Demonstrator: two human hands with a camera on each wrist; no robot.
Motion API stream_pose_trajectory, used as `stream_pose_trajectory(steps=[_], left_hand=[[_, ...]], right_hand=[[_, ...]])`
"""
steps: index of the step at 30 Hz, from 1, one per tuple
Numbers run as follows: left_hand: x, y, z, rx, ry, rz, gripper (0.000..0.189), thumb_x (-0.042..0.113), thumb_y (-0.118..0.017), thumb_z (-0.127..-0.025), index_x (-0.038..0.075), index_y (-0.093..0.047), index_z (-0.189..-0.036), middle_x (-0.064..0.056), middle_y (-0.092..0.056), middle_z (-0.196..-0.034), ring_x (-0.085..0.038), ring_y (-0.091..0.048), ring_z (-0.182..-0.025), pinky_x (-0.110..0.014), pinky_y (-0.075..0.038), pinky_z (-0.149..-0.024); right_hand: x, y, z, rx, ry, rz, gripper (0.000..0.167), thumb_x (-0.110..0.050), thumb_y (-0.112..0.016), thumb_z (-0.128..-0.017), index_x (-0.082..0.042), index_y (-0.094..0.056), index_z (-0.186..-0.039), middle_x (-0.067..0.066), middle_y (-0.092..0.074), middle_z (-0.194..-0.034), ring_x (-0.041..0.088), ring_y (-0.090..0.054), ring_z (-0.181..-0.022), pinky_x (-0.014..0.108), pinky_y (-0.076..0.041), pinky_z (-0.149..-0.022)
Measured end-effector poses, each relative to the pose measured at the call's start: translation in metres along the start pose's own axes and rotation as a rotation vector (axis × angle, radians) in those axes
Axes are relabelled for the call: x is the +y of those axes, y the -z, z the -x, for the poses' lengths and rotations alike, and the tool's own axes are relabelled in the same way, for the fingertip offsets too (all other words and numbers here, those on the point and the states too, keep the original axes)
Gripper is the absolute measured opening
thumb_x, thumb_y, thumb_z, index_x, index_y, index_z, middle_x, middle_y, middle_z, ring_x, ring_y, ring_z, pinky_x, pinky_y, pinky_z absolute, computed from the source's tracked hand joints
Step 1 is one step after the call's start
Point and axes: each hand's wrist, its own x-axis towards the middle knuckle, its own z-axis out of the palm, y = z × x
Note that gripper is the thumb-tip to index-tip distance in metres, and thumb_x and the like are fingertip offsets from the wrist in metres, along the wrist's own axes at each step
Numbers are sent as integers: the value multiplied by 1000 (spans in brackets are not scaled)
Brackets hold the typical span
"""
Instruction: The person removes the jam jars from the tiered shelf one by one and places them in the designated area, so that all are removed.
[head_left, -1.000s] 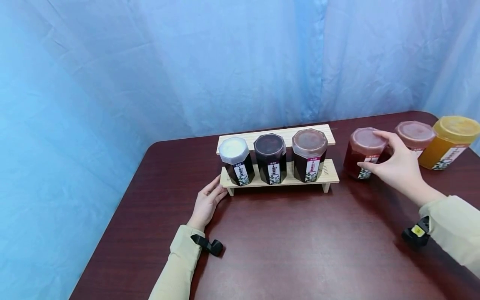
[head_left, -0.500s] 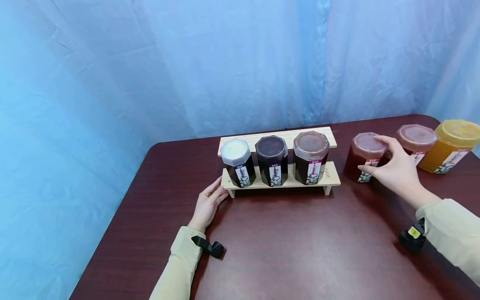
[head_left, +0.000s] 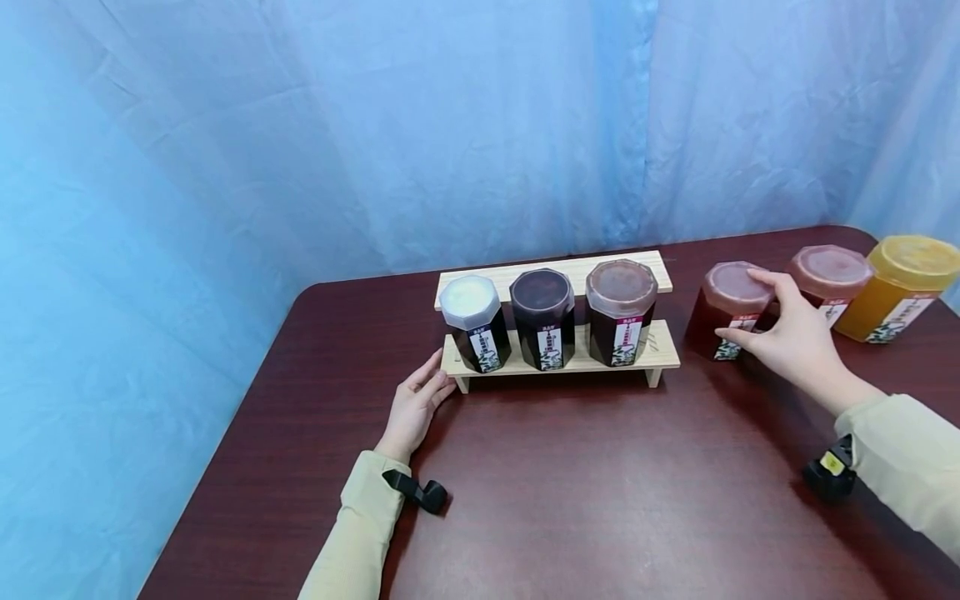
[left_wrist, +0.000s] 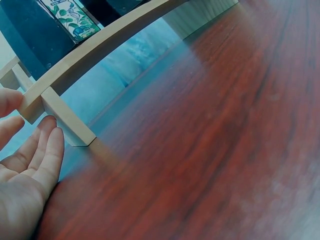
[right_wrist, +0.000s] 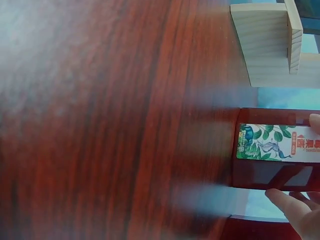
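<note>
My right hand (head_left: 795,346) grips a dark red octagonal jar (head_left: 707,321) from its right side, thumb in front and fingers at the lid's far side. This jar stands upright on the table, right of a pale wooden rack (head_left: 577,365). In the right wrist view, the red jar (right_wrist: 275,172) shows a label with leaves and a bird. My left hand (head_left: 408,412) holds the rack's left end; in the left wrist view, its fingers (left_wrist: 52,155) lie beside the rack's leg (left_wrist: 70,120). Three dark jars, including the middle one (head_left: 542,312), stand on the rack's front shelf.
A second reddish jar (head_left: 832,265) and a yellow jar (head_left: 907,275) stand at the table's right. The rack's raised back plank (head_left: 510,279) runs behind the dark jars. A blue curtain (head_left: 450,125) hangs behind the dark wooden table (head_left: 562,500).
Both hands and all the jars keep nearly the same places; the head view only shifts slightly. The right hand keeps its hold on the red jar.
</note>
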Motion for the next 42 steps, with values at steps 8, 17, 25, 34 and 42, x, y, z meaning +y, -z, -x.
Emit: stream_pose_trajectory(steps=[8,17,25,34,42], left_hand=[[0,1,-1,-22,-17,-14,49,5,-49,-97,-1,-35,-144,-23,-46,-138,-6,-61,-97,-25,-51,-87],[0,1,0,-29,-7,-12,49,3,-47,-98,-1,-34,-145,-25,-35,-146,-6,-61,-99,-24,-50,-88],[0,1,-1,-22,-4,-12,48,3,-46,-98,-1,-34,-144,-22,-34,-148,-4,-60,-98,-23,-50,-87],[0,1,-1,-13,6,-12,47,3,-47,-98,0,-36,-144,-21,-36,-147,-5,-60,-98,-24,-50,-87],[0,1,-2,-24,3,-21,47,3,-46,-98,1,-36,-144,-23,-37,-145,-5,-59,-97,-26,-50,-89]], right_hand=[[1,0,-1,2,7,17,88,-14,-80,-74,-5,-30,-145,37,-45,-129,50,-44,-110,66,-34,-91],[3,0,-3,11,-3,29,89,-15,-80,-74,-6,-28,-146,36,-44,-130,51,-44,-111,67,-33,-92],[3,-1,-3,21,6,47,89,-16,-79,-76,-6,-27,-147,37,-45,-129,51,-46,-108,67,-34,-91],[0,0,-2,7,3,61,89,-16,-77,-77,-7,-25,-148,38,-45,-128,51,-47,-104,67,-34,-90],[0,1,-3,-26,-6,78,91,-18,-78,-77,-8,-23,-149,39,-44,-127,53,-46,-106,69,-34,-90]])
